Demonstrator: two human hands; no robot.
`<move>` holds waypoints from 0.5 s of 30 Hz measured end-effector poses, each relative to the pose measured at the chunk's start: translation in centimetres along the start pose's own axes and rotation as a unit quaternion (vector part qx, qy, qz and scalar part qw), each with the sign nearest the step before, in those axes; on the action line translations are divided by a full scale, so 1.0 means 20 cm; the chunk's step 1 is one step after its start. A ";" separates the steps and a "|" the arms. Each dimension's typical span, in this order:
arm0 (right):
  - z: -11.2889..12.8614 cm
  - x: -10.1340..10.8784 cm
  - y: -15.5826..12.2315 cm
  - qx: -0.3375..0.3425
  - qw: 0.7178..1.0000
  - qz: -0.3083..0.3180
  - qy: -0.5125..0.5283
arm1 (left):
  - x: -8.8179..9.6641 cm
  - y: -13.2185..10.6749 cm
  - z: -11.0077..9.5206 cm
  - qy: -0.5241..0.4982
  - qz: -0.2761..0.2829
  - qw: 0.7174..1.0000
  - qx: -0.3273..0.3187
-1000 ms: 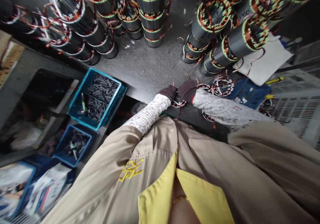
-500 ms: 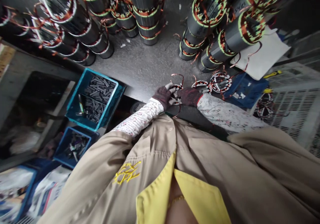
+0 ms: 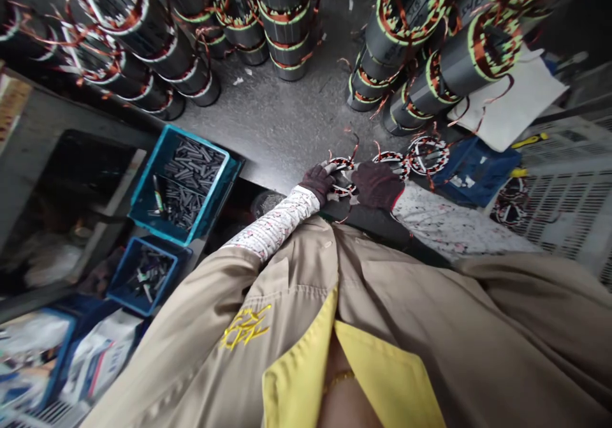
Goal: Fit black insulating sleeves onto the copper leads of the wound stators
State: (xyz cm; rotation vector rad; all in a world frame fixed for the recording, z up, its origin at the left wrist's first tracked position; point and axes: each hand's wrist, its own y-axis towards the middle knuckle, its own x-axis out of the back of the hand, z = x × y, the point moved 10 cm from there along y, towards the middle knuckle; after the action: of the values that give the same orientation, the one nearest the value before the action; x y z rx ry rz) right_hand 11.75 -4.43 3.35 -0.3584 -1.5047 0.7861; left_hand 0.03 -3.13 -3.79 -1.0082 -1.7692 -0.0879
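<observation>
A small motor stator [image 3: 343, 190] with white and copper-coloured windings stands at the table's near edge, in front of my body. My left hand [image 3: 318, 182], in a dark glove with grey fingertips, curls around its left side. From the right, my right hand [image 3: 379, 185] in the same kind of glove has its fingertips at the stator's rim and inner edge. Loose copper leads stick out above and below it. Just beyond the right hand lies a second stator [image 3: 400, 162], partly hidden by it, and another stator [image 3: 429, 155] sits beside that.
Tall stacks of wound stators [image 3: 290, 32] line the back. At left are a teal bin [image 3: 135, 206] of dark strips and a smaller blue bin [image 3: 115, 281]. White paper [image 3: 521, 106], a blue cloth-like item [image 3: 461, 169] and a grey crate [image 3: 568, 192] are at right.
My right hand has shifted right and opened a gap from the left hand, so more of the stator shows between them. The whole view has shifted slightly.
</observation>
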 end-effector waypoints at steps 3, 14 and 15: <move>0.08 0.08 0.01 0.048 0.997 0.009 -0.051 | 0.02 0.00 -0.01 -0.003 0.000 1.000 0.000; 0.12 -0.04 0.17 0.061 0.994 -0.058 0.069 | 0.02 0.00 -0.02 -0.019 -0.025 0.999 -0.017; 0.12 0.00 0.18 0.075 0.986 -0.116 0.089 | 0.01 0.02 -0.01 -0.032 -0.030 0.999 -0.015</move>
State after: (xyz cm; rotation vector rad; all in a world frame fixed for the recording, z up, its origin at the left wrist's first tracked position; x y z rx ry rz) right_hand 8.55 -2.51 1.11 -0.1327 -1.2841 0.6587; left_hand 0.41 -2.99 -3.66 -0.9888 -1.8625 -0.1206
